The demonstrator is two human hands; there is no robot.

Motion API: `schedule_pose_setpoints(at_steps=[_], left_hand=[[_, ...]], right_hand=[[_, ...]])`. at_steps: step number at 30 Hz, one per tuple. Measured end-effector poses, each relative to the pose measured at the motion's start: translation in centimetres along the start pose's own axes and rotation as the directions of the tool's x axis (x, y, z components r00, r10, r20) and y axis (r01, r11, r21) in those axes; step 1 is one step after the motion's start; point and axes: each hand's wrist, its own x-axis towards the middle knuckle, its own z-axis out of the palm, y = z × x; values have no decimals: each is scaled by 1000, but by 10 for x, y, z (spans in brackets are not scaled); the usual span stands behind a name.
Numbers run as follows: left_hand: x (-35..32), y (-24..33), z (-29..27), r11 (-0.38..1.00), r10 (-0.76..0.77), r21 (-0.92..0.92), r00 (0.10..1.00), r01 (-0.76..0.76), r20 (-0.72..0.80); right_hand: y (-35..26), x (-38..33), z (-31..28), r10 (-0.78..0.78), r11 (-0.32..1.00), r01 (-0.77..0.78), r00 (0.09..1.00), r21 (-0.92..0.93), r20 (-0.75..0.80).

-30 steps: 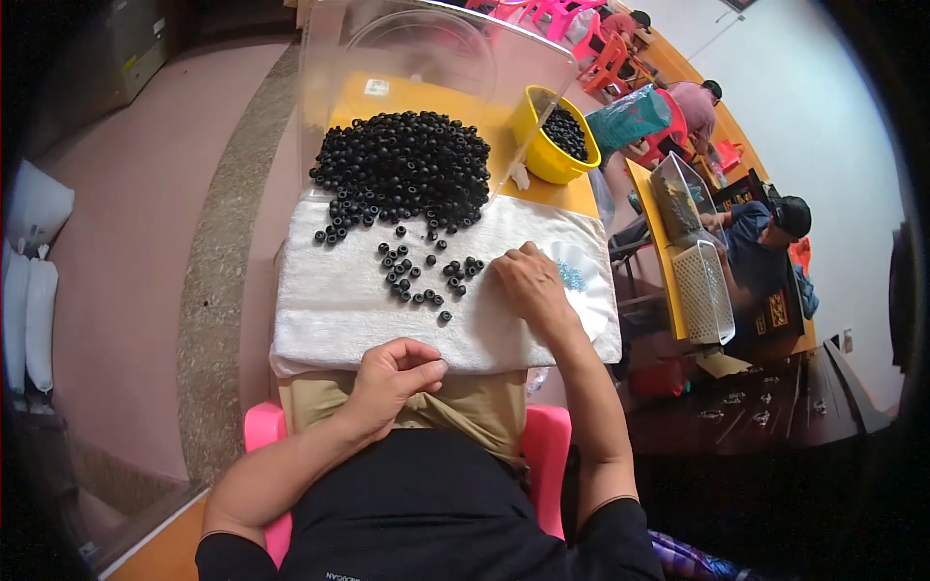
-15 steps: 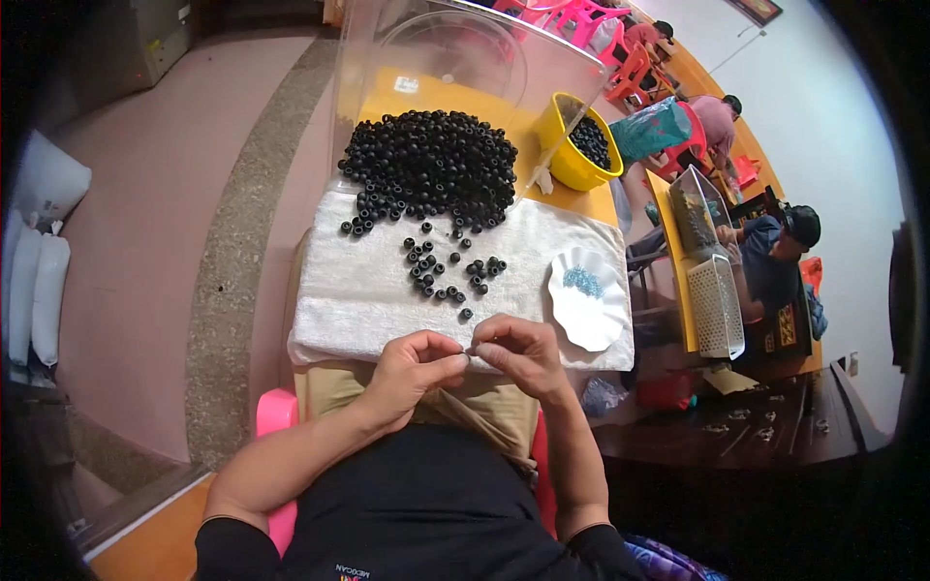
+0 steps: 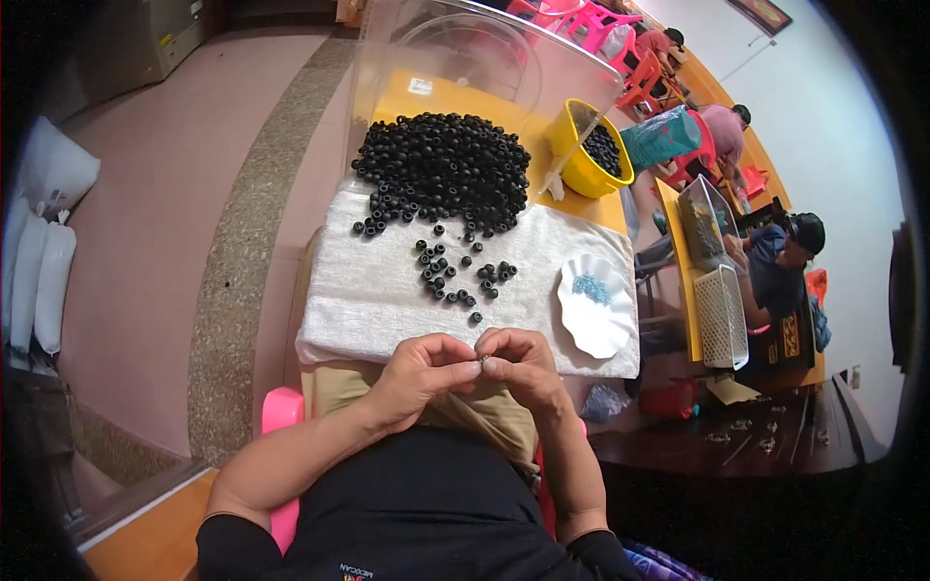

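Observation:
My left hand [image 3: 423, 376] and my right hand [image 3: 526, 366] meet at the near edge of a white towel [image 3: 373, 290]. Thumb and fingers of each are pinched around one small greyish piece [image 3: 483, 358], too small to name. Just beyond my fingers a single black bead-like part [image 3: 476, 318] with a hole lies on the towel. Several more loose black parts [image 3: 439, 269] are scattered farther up, in front of a big heap of them [image 3: 446, 165]. To the right, a white scalloped dish [image 3: 603, 334] holds tiny blue-clear pieces [image 3: 591, 288].
A clear plastic bin [image 3: 373, 58] lies open toward me behind the heap. At its right stands a yellow tub [image 3: 588, 172] of black parts. Farther right, a person [image 3: 780, 261] sits near a white perforated basket [image 3: 722, 320]. White sacks [image 3: 48, 281] stand at the left.
My hands have come closer together, and the piece between them shows more. The whole view has shifted slightly, moving the tabletop things a little to the right.

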Motion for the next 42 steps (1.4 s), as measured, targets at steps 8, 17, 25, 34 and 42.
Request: schedule_pose_setpoints(at_steps=[8, 17, 25, 34, 42], left_hand=[[-1, 3, 1, 995, -36, -96, 999, 33, -36], [0, 4, -2, 986, 18, -164, 997, -30, -72], [1, 1, 0, 986, 143, -67, 983, -151, -115], [-2, 3, 6, 983, 183, 14, 978, -182, -105], [-2, 2, 7, 986, 168, 39, 981, -165, -98]], right_hand=[[7, -6, 8, -129, 957, 106, 989, -268, -71], [-19, 4, 22, -431, 512, 391, 887, -765, 165], [-22, 81, 19, -481, 18, 308, 837, -951, 262], [-7, 95, 15, -447, -171, 285, 831, -943, 332], [-21, 90, 16, -404, -181, 234, 868, -955, 290]])
